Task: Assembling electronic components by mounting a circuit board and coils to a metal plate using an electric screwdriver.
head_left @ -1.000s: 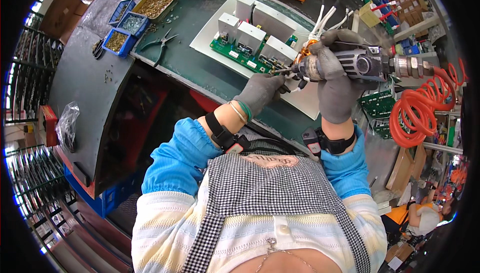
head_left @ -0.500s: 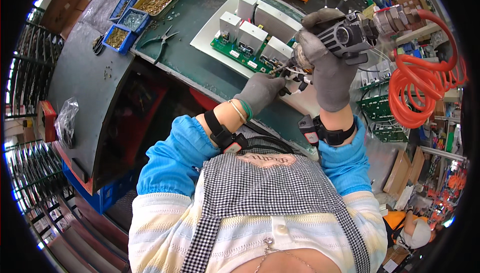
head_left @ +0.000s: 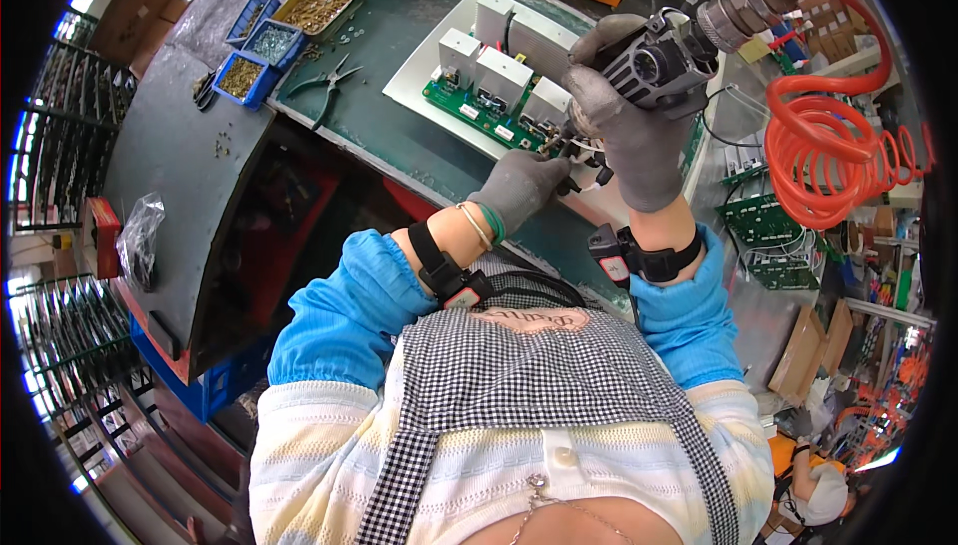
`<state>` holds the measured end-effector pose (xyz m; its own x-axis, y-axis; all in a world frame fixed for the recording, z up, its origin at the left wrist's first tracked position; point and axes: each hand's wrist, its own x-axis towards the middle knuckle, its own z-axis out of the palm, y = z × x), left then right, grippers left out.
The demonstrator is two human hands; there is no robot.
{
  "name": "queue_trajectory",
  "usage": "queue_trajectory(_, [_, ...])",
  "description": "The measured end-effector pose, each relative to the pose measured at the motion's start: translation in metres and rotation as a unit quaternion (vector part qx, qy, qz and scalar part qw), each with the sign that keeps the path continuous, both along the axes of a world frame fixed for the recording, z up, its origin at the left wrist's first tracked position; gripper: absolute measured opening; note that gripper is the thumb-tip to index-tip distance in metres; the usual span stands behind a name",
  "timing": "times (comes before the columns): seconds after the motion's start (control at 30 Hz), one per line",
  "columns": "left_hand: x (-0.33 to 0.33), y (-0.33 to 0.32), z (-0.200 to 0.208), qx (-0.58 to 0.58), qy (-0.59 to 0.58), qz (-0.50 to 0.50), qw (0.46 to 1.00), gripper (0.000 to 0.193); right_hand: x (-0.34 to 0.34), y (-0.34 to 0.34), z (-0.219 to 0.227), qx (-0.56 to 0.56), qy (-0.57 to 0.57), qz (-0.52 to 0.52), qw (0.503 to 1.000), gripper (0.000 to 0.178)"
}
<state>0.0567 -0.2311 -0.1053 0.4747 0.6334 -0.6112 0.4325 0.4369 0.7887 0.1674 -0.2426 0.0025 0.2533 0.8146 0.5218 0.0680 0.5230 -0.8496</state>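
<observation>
the right hand grips the air tool tight. the left hand is near its tip; i cannot tell if it pinches anything. the green board sits on a white sheet. if the red hose tugs, the tool could slip and scratch the board.

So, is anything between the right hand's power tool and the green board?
Nothing visible blocks the power tool; its tip is near the right end of the green board, beside the left hand. The red hose hangs off to the right.
</observation>
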Motion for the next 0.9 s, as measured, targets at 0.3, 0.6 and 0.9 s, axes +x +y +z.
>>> queue_trajectory(0.3, [-0.068, 0.018, 0.005, -0.302, -0.346, 0.029, 0.888, 0.030, 0.011, -0.016, 0.034, -0.062, 0.123, 0.055, 0.989, 0.023])
queue_trajectory(0.6, [-0.078, 0.018, 0.021, -0.296, -0.428, 0.069, 0.851, 0.035, 0.016, -0.051, 0.044, 0.073, 0.228, -0.018, 0.971, 0.040])
queue_trajectory(0.9, [-0.073, 0.013, 0.013, -0.086, -0.333, 0.004, 0.939, 0.041, 0.018, -0.063, 0.032, 0.050, 0.247, -0.113, 0.961, 0.031])
